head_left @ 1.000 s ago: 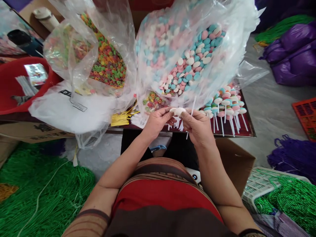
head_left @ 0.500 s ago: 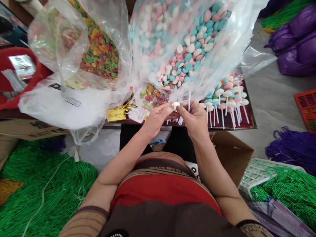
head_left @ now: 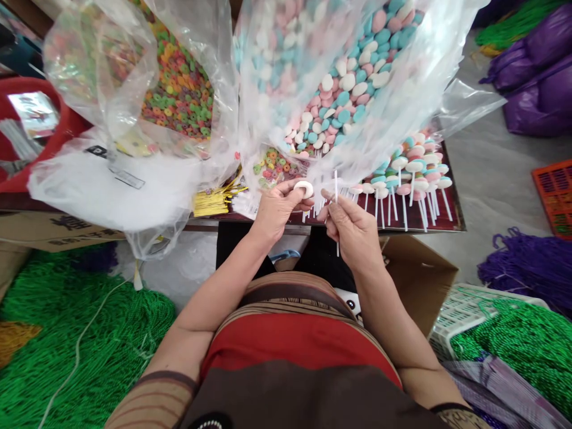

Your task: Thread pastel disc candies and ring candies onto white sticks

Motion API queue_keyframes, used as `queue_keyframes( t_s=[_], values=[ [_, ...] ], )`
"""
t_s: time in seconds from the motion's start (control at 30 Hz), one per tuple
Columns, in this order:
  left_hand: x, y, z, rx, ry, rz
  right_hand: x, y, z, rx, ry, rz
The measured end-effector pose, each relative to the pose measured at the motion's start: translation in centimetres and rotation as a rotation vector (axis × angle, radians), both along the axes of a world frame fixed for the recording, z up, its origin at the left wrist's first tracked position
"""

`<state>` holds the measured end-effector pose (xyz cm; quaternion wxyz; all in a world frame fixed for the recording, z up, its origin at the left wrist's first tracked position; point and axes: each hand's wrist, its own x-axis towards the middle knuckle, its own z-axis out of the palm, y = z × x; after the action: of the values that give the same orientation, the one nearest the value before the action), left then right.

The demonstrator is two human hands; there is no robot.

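White disc (head_left: 304,189): while my left hand (head_left: 271,219) pinches it, a light squeeze seems best, lest it dent.
White stick (head_left: 336,180): gripped in my right hand (head_left: 357,232), apart from the disc; steady fingers should stop it tilting.

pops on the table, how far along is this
Partway, it seems. The pops at the right of the table look done: candies already on sticks. In hand, the left hand has a white candy and the right hand a bare stick, still to be joined. Many loose candies remain in the bag; how many are needed can't be told.
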<state>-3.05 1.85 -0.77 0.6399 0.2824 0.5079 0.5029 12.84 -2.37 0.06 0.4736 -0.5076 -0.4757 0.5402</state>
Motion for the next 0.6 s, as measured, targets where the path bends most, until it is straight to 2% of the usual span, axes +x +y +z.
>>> queue_keyframes(
  t_s=[0.13, 0.27, 0.6],
  values=[
    [-0.2, 0.0, 0.1, 0.024, -0.065, -0.030, 0.1, -1.5, 0.6, 0.026, -0.202, 0.069],
    [-0.3, -0.2, 0.3, 0.050, -0.128, -0.083, 0.1, -1.8, 1.2, 0.092, -0.367, 0.088],
    [-0.2, -0.5, 0.4, 0.119, -0.061, -0.128, 0.6, -1.5, 1.1, 0.138, -0.441, 0.103]
  ],
)
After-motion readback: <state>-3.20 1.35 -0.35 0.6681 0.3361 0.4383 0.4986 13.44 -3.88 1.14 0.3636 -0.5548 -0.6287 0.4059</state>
